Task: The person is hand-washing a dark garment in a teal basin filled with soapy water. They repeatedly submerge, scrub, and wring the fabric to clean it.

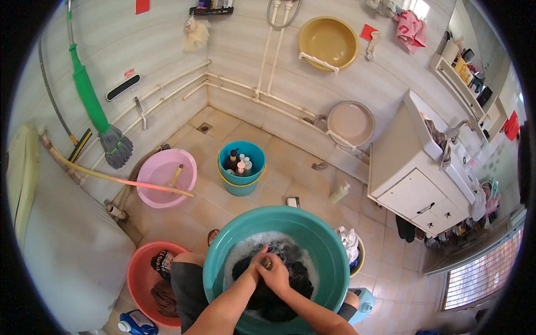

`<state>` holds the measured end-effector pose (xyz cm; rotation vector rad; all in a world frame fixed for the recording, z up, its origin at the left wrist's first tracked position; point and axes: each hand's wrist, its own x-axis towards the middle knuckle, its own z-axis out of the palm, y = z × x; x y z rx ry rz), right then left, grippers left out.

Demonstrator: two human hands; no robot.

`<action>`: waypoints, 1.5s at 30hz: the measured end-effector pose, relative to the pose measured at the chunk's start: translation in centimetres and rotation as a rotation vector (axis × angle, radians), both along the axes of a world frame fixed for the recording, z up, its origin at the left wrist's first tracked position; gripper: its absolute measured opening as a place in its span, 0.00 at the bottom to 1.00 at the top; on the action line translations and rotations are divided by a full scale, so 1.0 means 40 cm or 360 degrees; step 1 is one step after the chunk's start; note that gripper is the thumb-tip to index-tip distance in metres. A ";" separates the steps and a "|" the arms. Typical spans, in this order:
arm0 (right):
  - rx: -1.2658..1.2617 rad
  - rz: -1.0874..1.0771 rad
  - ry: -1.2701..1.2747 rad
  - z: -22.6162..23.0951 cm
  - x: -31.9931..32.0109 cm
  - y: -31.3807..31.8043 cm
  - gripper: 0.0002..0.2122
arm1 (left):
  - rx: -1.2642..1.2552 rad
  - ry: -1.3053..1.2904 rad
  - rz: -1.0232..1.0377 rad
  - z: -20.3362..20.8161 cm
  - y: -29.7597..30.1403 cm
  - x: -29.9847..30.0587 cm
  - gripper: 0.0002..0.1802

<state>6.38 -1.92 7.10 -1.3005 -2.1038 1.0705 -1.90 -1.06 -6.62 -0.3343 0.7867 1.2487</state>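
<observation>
A large teal basin [223,234] stands in front of me, with white suds [234,262] and dark wet clothing [298,282] in it. Both hands meet over the middle of the basin, pressed together on a bunched bit of dark wet cloth [267,262]. My left hand [255,266] is closed on its left side, with fingers partly hidden by the other hand. From the right, my right hand [277,277] closes around the same cloth. Whether the bunched bit joins the clothing below is hidden by the hands.
Left of the basin is a red basin [134,273] of clothes, with a blue bottle [135,324] nearby. Beyond stand a pink basin [148,190] under a hose [120,180] and a blue bucket [240,188] of bottles. A sink cabinet [410,192] stands at right.
</observation>
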 end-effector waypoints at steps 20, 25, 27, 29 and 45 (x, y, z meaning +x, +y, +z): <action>-0.0227 -0.0220 -0.0682 -0.225 0.142 0.194 0.25 | -0.0657 0.1095 -0.0199 0.170 0.020 -0.019 0.44; -0.0413 -0.0249 0.0004 -0.202 0.091 0.149 0.17 | -0.0390 0.0729 -0.0222 0.210 0.014 -0.010 0.42; -0.0237 0.0017 0.0062 -0.074 0.032 0.059 0.14 | -0.0367 0.0145 -0.0284 0.175 0.005 -0.025 0.34; 0.0180 0.0204 -0.0027 0.029 -0.003 -0.021 0.10 | -0.0148 -0.0010 -0.0285 0.139 -0.003 -0.017 0.33; -0.0192 -0.0380 -0.0232 0.124 0.286 0.178 0.13 | 0.0625 0.2623 -0.0842 0.417 0.034 -0.136 0.24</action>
